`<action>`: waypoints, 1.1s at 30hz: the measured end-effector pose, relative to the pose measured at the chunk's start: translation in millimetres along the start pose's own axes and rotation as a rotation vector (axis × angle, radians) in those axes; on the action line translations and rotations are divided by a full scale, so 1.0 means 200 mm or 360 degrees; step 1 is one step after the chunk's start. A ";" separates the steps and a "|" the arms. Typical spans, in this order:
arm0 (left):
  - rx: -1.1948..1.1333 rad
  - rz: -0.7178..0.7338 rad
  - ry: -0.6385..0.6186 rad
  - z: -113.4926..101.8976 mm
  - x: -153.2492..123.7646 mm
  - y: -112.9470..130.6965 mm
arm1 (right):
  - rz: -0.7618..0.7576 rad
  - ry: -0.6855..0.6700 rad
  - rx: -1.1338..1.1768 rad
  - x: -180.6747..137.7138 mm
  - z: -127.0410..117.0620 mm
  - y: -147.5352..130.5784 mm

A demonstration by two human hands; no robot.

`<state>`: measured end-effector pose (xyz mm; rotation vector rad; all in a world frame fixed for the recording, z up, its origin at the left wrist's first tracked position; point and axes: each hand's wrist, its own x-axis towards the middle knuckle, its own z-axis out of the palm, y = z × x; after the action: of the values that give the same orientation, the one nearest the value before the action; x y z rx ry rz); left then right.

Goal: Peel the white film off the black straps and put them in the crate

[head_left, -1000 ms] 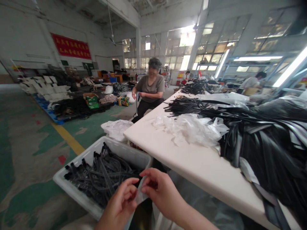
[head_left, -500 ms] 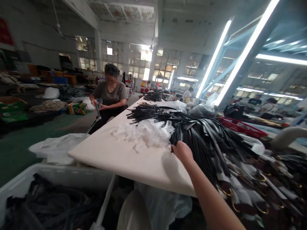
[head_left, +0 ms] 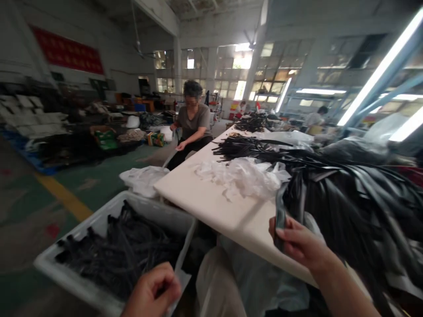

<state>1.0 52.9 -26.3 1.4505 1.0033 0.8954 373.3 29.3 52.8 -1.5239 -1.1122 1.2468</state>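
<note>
Right of centre: held strap (head_left: 280, 211), grey and black. Far right: black straps (head_left: 360, 200), glossed with grey. Centre: cream tabletop (head_left: 211, 207); white plastic film (head_left: 246, 176). Lower left: whitish bin (head_left: 165, 214); blackish strips (head_left: 122, 248). Left: green floor (head_left: 128, 159), grey-patched, with a yellow stripe (head_left: 62, 193). Upper left: red banner (head_left: 68, 50), faint paler lettering.

Bin (head_left: 165, 211) left of tabletop (head_left: 211, 202), below its near-left corner; loose straps (head_left: 115, 251) in bin. Left hand (head_left: 155, 286) near bin's right edge. Sack (head_left: 140, 179) behind bin, beside same corner. Seated person (head_left: 194, 119) beyond, along left edge. On tabletop: crumpled wrap (head_left: 244, 176) mid-surface, strap heap (head_left: 346, 198) right. Right hand (head_left: 302, 242) with strip (head_left: 280, 215) before heap, by near edge.
</note>
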 end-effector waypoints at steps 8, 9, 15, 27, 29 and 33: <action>-0.0003 -0.0083 -0.0040 0.03 -0.08 0.15 | -0.0309 -0.0448 0.0426 -0.17 0.73 0.03; -0.0019 -0.0079 -0.0043 0.03 -0.09 0.16 | -0.0329 -0.0492 0.0421 -0.15 0.75 0.02; -0.0039 -0.0067 -0.0042 0.03 -0.12 0.19 | -0.0246 -0.0606 0.0284 -0.12 0.78 -0.01; -0.0031 -0.0180 -0.0231 0.05 -0.12 0.16 | -0.0167 -0.0772 0.0177 -0.15 0.75 0.05; -0.0028 -0.0175 -0.0334 0.06 -0.13 0.16 | -0.0234 -0.0833 0.0114 -0.15 0.75 0.05; 0.0063 -0.0276 -0.0374 0.09 -0.14 0.16 | -0.0345 -0.0755 0.0085 -0.17 0.81 0.10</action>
<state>10.8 18.3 3.7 1.4401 0.9570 0.5682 213.0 4.2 17.8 -1.0567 -1.4879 1.5110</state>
